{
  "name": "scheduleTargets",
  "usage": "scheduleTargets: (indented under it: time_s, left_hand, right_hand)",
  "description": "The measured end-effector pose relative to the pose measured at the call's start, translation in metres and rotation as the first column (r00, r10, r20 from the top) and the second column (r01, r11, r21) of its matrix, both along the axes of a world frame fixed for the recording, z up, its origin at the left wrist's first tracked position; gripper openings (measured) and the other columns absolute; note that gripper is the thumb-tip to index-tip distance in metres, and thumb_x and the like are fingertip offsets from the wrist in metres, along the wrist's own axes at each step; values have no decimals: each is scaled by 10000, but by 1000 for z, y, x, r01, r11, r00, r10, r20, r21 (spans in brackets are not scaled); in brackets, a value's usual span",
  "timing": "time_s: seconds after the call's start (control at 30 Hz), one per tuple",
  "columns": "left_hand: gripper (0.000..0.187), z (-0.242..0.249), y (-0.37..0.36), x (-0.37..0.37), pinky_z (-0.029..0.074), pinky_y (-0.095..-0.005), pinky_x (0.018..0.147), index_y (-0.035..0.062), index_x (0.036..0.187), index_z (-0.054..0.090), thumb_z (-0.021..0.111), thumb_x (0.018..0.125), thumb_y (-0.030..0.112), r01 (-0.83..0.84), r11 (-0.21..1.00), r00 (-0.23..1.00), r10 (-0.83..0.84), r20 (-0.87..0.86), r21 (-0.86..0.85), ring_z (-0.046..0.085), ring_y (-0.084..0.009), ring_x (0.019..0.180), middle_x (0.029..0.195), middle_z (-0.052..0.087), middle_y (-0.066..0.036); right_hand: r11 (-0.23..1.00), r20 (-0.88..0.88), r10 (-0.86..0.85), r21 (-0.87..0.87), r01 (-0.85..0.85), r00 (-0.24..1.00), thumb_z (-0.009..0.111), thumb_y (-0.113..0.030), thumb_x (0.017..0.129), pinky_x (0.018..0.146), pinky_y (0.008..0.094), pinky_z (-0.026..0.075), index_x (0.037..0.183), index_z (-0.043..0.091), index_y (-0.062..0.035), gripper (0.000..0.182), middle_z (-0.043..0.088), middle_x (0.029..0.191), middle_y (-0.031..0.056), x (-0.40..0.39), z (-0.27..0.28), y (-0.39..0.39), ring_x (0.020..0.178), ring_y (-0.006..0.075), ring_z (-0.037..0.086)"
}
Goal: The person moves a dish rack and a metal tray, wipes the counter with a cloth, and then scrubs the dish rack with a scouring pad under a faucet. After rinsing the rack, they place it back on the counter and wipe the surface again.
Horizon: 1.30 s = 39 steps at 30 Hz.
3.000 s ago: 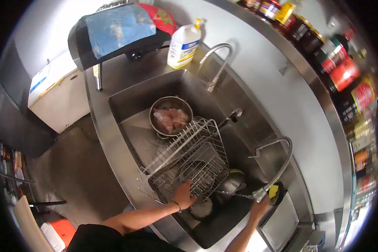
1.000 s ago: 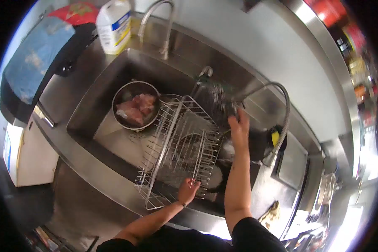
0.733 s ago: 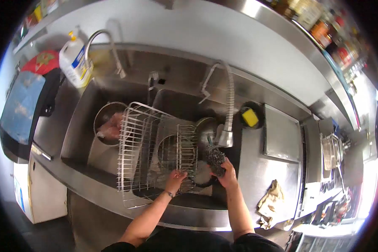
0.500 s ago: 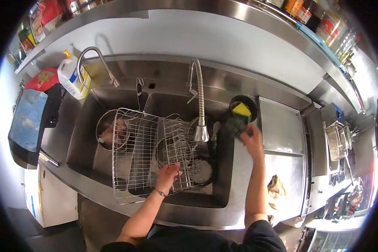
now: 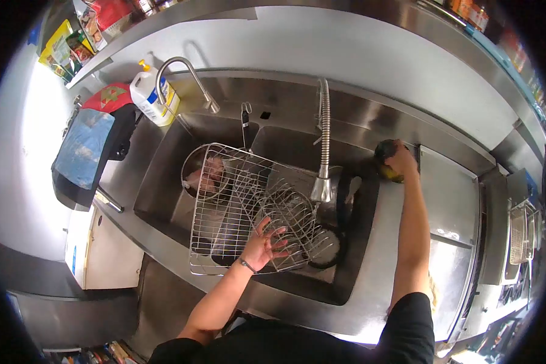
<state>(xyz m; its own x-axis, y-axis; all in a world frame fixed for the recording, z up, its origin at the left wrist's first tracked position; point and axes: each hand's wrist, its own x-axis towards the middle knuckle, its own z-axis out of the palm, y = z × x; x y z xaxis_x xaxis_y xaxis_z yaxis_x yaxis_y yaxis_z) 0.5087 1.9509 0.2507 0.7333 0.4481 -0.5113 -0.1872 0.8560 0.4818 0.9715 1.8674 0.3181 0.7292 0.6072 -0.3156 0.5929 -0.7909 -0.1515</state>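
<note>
At the far left, one white bottle (image 5: 155, 100) with a yellow pump top stands on the tabletop (image 5: 118, 176), just beside the first of two faucets (image 5: 188, 64). Nearer, a blue cloth (image 5: 85, 148) and a red cloth (image 5: 112, 97) lie over a black object. Of two basins, the left basin (image 5: 155, 197) holds one round pot (image 5: 189, 165) with raw meat (image 5: 211, 176) in it; the pieces cannot be counted clearly. One wire rack (image 5: 221, 233) lies across both basins, its left part covering some of the pot's right side.

The left hand (image 5: 262, 247) is over the near side of the rack, fingers spread wide and gripping nothing; whether it touches the wires cannot be told. In the right basin (image 5: 353, 261), to the right of the rack, are two round vessels: a metal one (image 5: 329, 209) farther off and a dark-rimmed one (image 5: 326, 247) nearer, partly behind the wires. The spray head of the second faucet (image 5: 325, 121) hangs above them.

Farther right, the right hand (image 5: 403, 161) reaches into one black bowl (image 5: 383, 150) beyond the basin, fingers bent downward; its grip cannot be told. Something yellow (image 5: 390, 175) shows in the bowl, below the hand.
</note>
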Motion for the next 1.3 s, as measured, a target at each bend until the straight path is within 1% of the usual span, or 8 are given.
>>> scheduleTargets:
  time_s: [0.07, 0.23, 0.43, 0.5, 0.63, 0.87, 1.0, 1.3]
  left_hand:
    - [623, -4, 4, -4, 484, -585, 763, 263, 1332, 193, 380, 829, -53, 19, 1000, 998, -19, 59, -4, 575, -336, 935, 1228, 470, -152]
    - [692, 6, 4, -2, 501, -522, 797, 208, 1356, 228, 325, 759, -129, 127, 981, 992, -124, -26, 148, 543, -302, 1029, 1290, 432, -146]
    - [672, 18, -7, 12, 497, -495, 816, 160, 1372, 272, 382, 755, -84, 234, 944, 972, -232, -36, 233, 514, -281, 1094, 1269, 441, -101]
    - [670, 23, -12, 16, 516, -482, 785, 134, 1371, 273, 428, 749, -62, 257, 931, 966, -247, -69, 260, 532, -272, 1047, 1179, 476, -114]
    - [638, 22, 3, 6, 528, -474, 779, 104, 1361, 297, 348, 759, -100, 232, 925, 972, -208, -109, 302, 534, -240, 1002, 1158, 447, -101]
    - [597, 6, 6, 4, 522, -488, 775, 107, 1378, 259, 395, 816, -40, 244, 940, 969, -246, -20, 238, 533, -228, 950, 1161, 468, -102]
    - [639, 9, 9, -7, 510, -512, 777, 111, 1374, 272, 387, 771, -67, 223, 953, 973, -232, 20, 207, 535, -237, 949, 1147, 479, -109]
    - [618, 1, -2, -3, 538, -452, 759, 122, 1388, 249, 388, 803, -22, 305, 918, 952, -290, -98, 254, 534, -193, 903, 1145, 482, -96]
  right_hand:
    - [863, 68, -111, 501, 62, 992, 644, -225, 691, 857, 394, 447, 1344, 326, -80, 741, 589, 1094, 187, -26, 34, -18, 1041, 324, 549]
    - [555, -327, 96, 802, 222, 940, 641, -108, 704, 852, 318, 433, 1222, 491, -35, 545, 616, 1048, 122, -117, 67, -59, 1011, 206, 559]
    - [708, -516, 334, 690, 152, 789, 644, -180, 728, 916, 373, 400, 1196, 488, -9, 522, 547, 1141, 199, -260, -18, -20, 1070, 317, 523]
    - [509, -111, 318, 858, -70, 942, 643, -141, 716, 868, 386, 413, 1153, 452, 4, 499, 487, 1142, 224, -297, -75, 9, 1063, 383, 485]
    - [450, -388, 535, 883, 135, 750, 656, -74, 668, 809, 421, 437, 1094, 474, -16, 466, 539, 1022, 208, -315, -91, 7, 955, 385, 532]
    - [412, -132, 384, 910, -41, 914, 673, -116, 642, 766, 404, 451, 1000, 523, -25, 398, 572, 944, 186, -302, -80, 14, 889, 359, 560]
    - [580, -429, 468, 809, 97, 773, 678, -111, 626, 803, 400, 430, 986, 523, -27, 401, 565, 946, 174, -286, -73, 0, 949, 368, 531]
    - [450, -294, 274, 881, 148, 916, 655, -34, 656, 775, 381, 436, 1016, 493, -40, 395, 548, 924, 161, -317, -112, 17, 880, 327, 535]
